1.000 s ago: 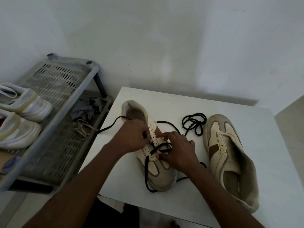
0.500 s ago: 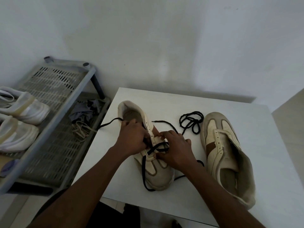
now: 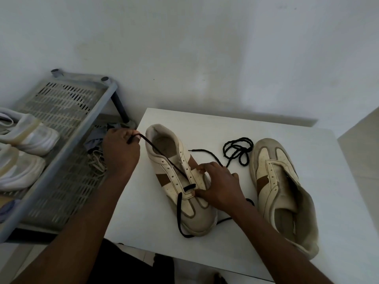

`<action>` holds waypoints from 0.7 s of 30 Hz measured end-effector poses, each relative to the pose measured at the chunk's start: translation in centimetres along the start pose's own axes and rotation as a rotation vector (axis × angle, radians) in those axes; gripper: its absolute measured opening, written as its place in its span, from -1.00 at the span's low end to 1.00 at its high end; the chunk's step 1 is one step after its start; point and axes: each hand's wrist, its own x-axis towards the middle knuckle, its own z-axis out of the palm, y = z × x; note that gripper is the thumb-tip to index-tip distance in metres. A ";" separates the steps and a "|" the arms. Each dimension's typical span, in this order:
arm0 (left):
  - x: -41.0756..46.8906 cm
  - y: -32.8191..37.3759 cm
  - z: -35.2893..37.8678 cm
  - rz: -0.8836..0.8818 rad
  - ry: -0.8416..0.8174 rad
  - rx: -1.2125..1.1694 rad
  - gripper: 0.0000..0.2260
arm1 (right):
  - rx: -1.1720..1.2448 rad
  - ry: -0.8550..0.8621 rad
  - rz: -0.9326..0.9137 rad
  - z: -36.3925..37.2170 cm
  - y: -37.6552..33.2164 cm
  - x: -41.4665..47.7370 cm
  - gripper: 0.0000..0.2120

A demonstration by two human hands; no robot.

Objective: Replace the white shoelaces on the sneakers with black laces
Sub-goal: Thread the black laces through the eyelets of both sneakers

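Two cream sneakers with brown patches lie on a white table (image 3: 307,152). The left sneaker (image 3: 184,181) has a black lace (image 3: 162,154) threaded through its lower eyelets. My left hand (image 3: 121,152) pinches one end of that lace, drawn taut up and to the left past the table edge. My right hand (image 3: 219,185) grips the sneaker's right eyelet flap and holds the shoe down. The lace's other end trails across the table behind my right hand. The right sneaker (image 3: 281,191) has no lace. A second black lace (image 3: 238,150) lies coiled between the shoes.
A grey plastic shoe rack (image 3: 67,124) stands left of the table, with pale sneakers (image 3: 26,134) on its top shelf. A removed white lace (image 3: 96,160) and a cloth lie on its lower shelf. A white wall rises behind.
My left hand has left the eyelets and pulled the lace end out to the upper left, drawing it taut. My right hand stays on the shoe.
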 end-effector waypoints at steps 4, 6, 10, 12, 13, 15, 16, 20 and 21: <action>-0.2 0.3 0.6 -0.003 -0.065 0.023 -0.86 | 0.009 0.000 -0.005 0.0 0.0 0.0 -0.37; -0.8 0.7 0.7 0.217 -0.130 0.101 -0.83 | 0.030 -0.007 0.000 0.0 0.1 0.1 -0.36; -2.8 3.5 0.1 0.547 -0.342 0.029 -0.90 | 0.061 -0.015 -0.006 -0.2 0.3 0.2 -0.37; -3.6 4.0 0.6 0.583 -0.523 0.207 -0.85 | 0.064 -0.013 -0.009 -0.2 0.3 0.2 -0.37; -4.0 4.2 0.8 0.575 -0.602 0.309 -0.82 | 0.066 -0.010 -0.008 -0.2 0.3 0.2 -0.37; -4.4 4.4 1.1 0.558 -0.693 0.432 -0.76 | 0.065 -0.006 -0.008 -0.1 0.3 0.1 -0.38; -4.6 4.6 1.1 0.569 -0.702 0.466 -0.76 | 0.063 -0.008 -0.007 -0.1 0.3 0.1 -0.38; -5.1 5.2 0.9 0.575 -0.720 0.550 -0.75 | 0.064 -0.003 -0.007 -0.1 0.2 0.3 -0.38; -5.2 5.3 1.0 0.574 -0.725 0.579 -0.75 | 0.060 -0.004 -0.008 -0.1 0.2 0.3 -0.38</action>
